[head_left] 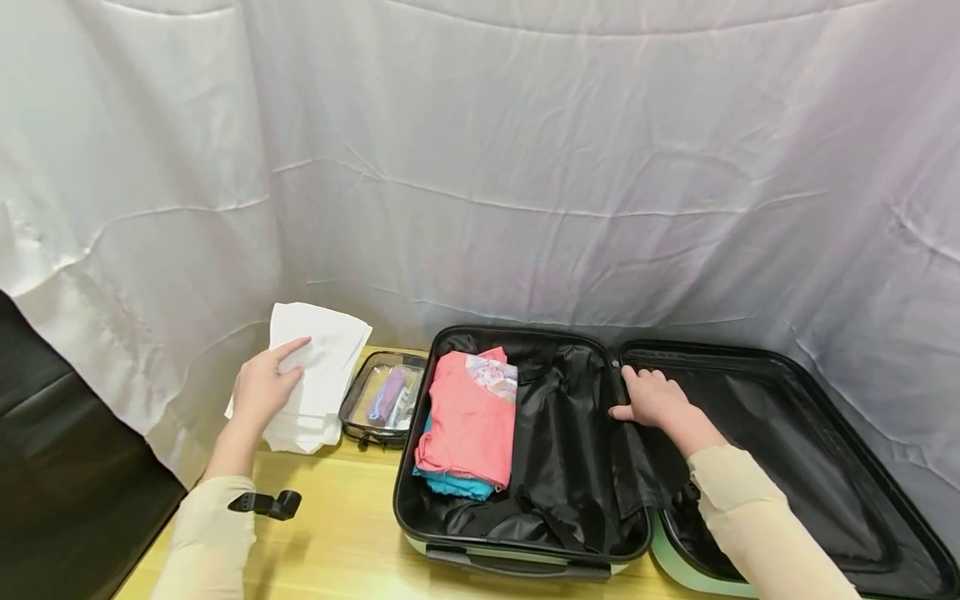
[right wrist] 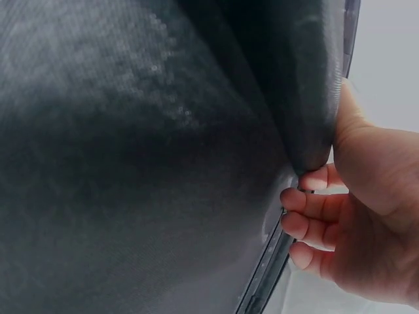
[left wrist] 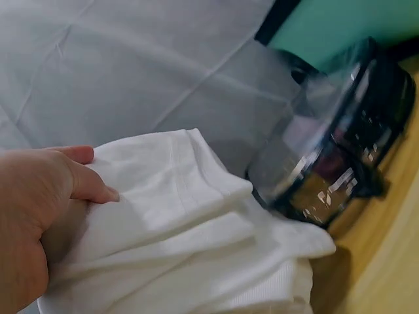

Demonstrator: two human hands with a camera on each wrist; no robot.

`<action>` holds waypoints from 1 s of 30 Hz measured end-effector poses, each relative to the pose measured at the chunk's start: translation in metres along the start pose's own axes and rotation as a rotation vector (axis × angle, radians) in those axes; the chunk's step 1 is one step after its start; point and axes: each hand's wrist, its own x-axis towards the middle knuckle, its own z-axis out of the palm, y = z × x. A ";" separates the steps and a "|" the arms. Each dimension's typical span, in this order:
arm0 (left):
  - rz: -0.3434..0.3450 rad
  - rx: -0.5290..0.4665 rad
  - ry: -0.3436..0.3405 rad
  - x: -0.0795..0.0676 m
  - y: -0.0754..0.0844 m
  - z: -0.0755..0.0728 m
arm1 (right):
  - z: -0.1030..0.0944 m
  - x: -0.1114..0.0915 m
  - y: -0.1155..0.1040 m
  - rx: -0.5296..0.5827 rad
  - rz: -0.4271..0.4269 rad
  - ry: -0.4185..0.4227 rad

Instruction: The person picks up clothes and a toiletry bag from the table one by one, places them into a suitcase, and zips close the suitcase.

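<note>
On the left, a stack of folded white clothes (head_left: pixel 318 358) lies against the curtain, its layered folds close up in the left wrist view. Over its left side is my left hand (head_left: pixel 266 383), index finger and thumb extended across the white cloth (left wrist: pixel 177 190). An open suitcase (head_left: pixel 525 546) holds folded clothes, a coral-pink garment (head_left: pixel 472 425) on top of a turquoise one (head_left: pixel 453 485). At the suitcase's hinge side, my right hand (head_left: pixel 656 396) grips the edge of a black lining flap (head_left: pixel 633 458); its fingers curl at the fabric edge in the right wrist view.
A clear pouch with black trim (head_left: pixel 367 433) stands between the white stack and the suitcase, with a purple item inside. The other suitcase half (head_left: pixel 757 450) lies open at right. Yellow wooden table (head_left: pixel 337 533) lies beneath; a grey-white curtain (head_left: pixel 525 167) hangs behind.
</note>
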 end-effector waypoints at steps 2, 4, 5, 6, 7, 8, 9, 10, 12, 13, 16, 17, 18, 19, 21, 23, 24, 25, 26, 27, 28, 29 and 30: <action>0.034 0.017 0.033 0.003 0.007 -0.004 | -0.001 0.000 0.000 0.001 -0.001 0.004; 0.059 0.032 0.063 0.005 0.015 -0.009 | -0.001 0.002 0.000 0.003 -0.005 0.007; 0.068 0.039 0.077 0.006 0.018 -0.011 | -0.001 0.002 0.000 0.005 -0.007 0.008; 0.078 0.045 0.089 0.008 0.022 -0.013 | -0.001 0.002 -0.001 0.008 -0.009 0.009; 0.085 0.048 0.098 0.009 0.025 -0.015 | -0.001 0.002 -0.001 0.009 -0.010 0.006; 0.090 0.046 0.103 0.011 0.029 -0.017 | -0.001 0.002 -0.001 0.013 -0.010 0.004; 0.095 0.040 0.111 0.012 0.032 -0.019 | -0.001 0.002 -0.001 0.013 -0.010 0.003; 0.099 0.032 0.117 0.014 0.036 -0.020 | 0.000 0.002 -0.001 0.014 -0.009 0.002; 0.099 0.004 0.124 0.017 0.044 -0.022 | 0.000 0.001 0.000 0.016 -0.007 -0.003; 0.094 -0.016 0.126 0.018 0.049 -0.022 | 0.000 0.001 0.000 0.015 -0.006 -0.010; 0.082 -0.075 0.129 0.022 0.064 -0.023 | 0.000 0.000 0.001 0.014 -0.006 -0.016; 0.079 -0.091 0.129 0.024 0.069 -0.022 | 0.001 0.000 0.002 0.012 -0.007 -0.019; 0.077 -0.106 0.130 0.025 0.074 -0.022 | 0.001 0.000 0.002 0.011 -0.009 -0.022; 0.078 -0.121 0.132 0.026 0.079 -0.021 | 0.001 0.000 0.002 0.011 -0.010 -0.026; 0.089 -0.140 0.141 0.028 0.089 -0.020 | 0.000 0.001 0.002 0.013 -0.012 -0.029; 0.104 -0.160 0.154 0.030 0.099 -0.018 | 0.000 0.002 0.002 0.016 -0.012 -0.037; 0.112 -0.172 0.160 0.031 0.104 -0.017 | 0.000 0.002 0.002 0.018 -0.011 -0.039; 0.121 -0.186 0.167 0.031 0.109 -0.015 | -0.001 0.003 0.002 0.021 -0.009 -0.039; 0.124 -0.202 0.170 0.032 0.115 -0.014 | -0.001 0.003 0.003 0.023 -0.008 -0.038; 0.126 -0.221 0.171 0.032 0.120 -0.013 | -0.001 0.004 0.003 0.026 -0.007 -0.038; 0.127 -0.241 0.171 0.031 0.124 -0.011 | -0.001 0.004 0.003 0.029 -0.008 -0.039; 0.124 -0.261 0.167 0.031 0.129 -0.009 | -0.001 0.004 0.003 0.034 -0.007 -0.040; 0.120 -0.284 0.160 0.031 0.134 -0.007 | -0.001 0.004 0.004 0.035 -0.007 -0.040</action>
